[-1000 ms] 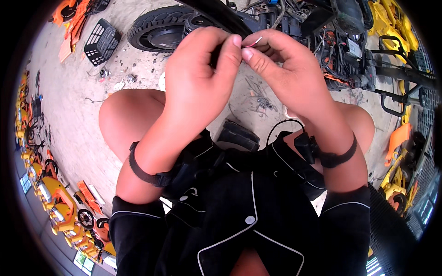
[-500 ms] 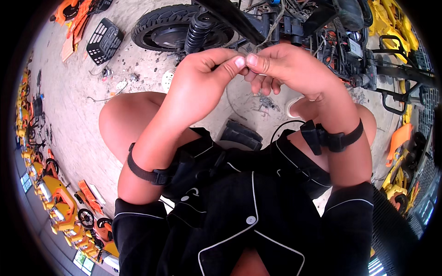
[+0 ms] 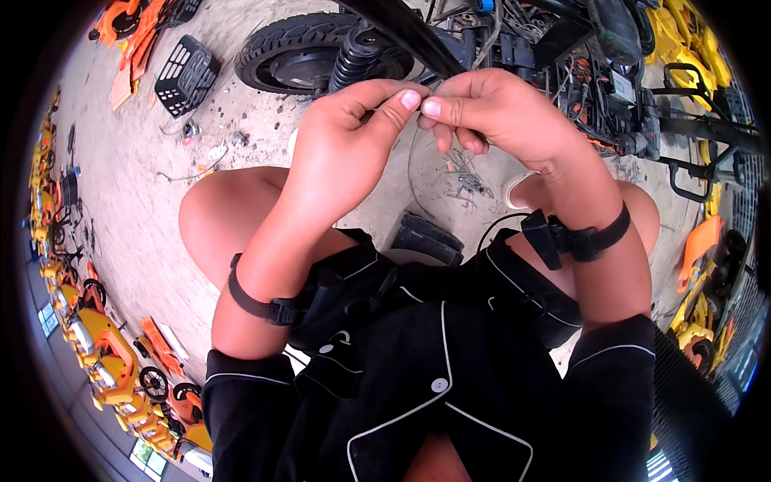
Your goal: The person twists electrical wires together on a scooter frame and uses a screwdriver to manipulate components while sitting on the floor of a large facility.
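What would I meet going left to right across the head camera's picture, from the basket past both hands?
Slatted black basket → the person's left hand → the person's right hand → orange panel near the right rim.

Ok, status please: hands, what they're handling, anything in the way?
Left hand and right hand pinched, thumbs close together. Anything between fingertips: hidden. Thin dark strand below; unclear whether held. Black tube beyond, not covering them.

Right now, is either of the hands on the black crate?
No, the black crate sits on the floor at the upper left, clear of both the left hand and the right hand.
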A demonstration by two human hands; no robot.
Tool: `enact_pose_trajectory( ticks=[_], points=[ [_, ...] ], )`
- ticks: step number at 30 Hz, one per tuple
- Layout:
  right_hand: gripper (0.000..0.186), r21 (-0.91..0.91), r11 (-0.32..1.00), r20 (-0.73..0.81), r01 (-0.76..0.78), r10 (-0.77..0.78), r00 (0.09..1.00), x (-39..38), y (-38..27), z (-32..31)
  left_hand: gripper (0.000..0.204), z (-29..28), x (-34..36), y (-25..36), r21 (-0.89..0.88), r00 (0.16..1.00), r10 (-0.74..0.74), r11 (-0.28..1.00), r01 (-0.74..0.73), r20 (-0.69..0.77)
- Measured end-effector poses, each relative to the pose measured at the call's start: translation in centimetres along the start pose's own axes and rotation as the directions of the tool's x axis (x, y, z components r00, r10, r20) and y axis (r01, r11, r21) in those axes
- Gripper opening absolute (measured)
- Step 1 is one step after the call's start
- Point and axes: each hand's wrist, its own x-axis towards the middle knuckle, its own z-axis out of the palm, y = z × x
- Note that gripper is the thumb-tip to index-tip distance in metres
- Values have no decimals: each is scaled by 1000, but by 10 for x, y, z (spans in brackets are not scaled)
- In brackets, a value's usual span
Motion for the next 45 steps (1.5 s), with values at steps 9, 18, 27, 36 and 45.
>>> enact_pose_trajectory(
  ticks=[9, 18, 27, 36, 45],
  points=[
    [22, -529, 842, -83, 102, -171, 982, 3, 18, 17, 26, -4, -3, -14, 514, 950, 169, 809, -285, 262],
    [26, -671, 712, 47, 205, -236, 971, -3, 19, 26, 20, -10, -9, -12, 598, 913, 1, 755, -267, 407],
    [28, -551, 805, 11, 221, -258, 966, -9, 35, 27, 19, -12, -12, -5, 533, 883, 46, 782, -323, 467],
    [23, -602, 791, -128, 110, -231, 964, -13, 26, 28, 19, 0, -9, -2, 516, 937, 43, 826, -228, 346],
    [22, -613, 753, -93, 238, -368, 925, -13, 36, 25, 22, 3, -8, -2, 521, 931, 95, 806, -280, 353]
  ],
)
